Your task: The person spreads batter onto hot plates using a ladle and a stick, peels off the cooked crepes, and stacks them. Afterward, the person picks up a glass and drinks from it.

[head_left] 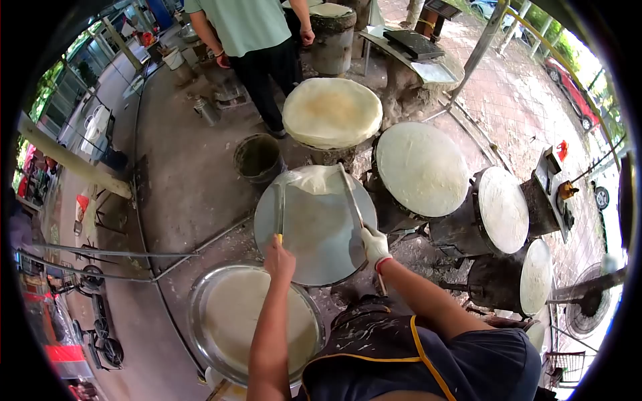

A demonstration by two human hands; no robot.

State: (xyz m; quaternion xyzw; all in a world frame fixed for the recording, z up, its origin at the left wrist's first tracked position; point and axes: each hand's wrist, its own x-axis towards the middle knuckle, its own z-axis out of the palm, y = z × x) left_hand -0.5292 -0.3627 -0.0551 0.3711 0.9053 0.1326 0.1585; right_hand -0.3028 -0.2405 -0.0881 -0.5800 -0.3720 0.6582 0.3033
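Note:
My left hand (279,259) is bare and closed round a flat stick (280,207) that points away from me. My right hand (374,245), in a white glove, grips a longer stick (350,194). Both sticks lie over a round grey griddle (314,247). Between their far ends, a thin pale sheet (311,179) is bunched at the griddle's far edge. Just beyond it stands a stack of round flat sheets (332,113). A large metal basin (200,321) of pale batter (251,314) is below my left forearm.
Several batter-covered griddles (422,170) on drum stoves curve along the right. A dark bucket (259,158) stands beyond the griddle on the left. Another person (251,30) stands at the far side, near a drum (332,43). A metal pole (478,50) rises at the right.

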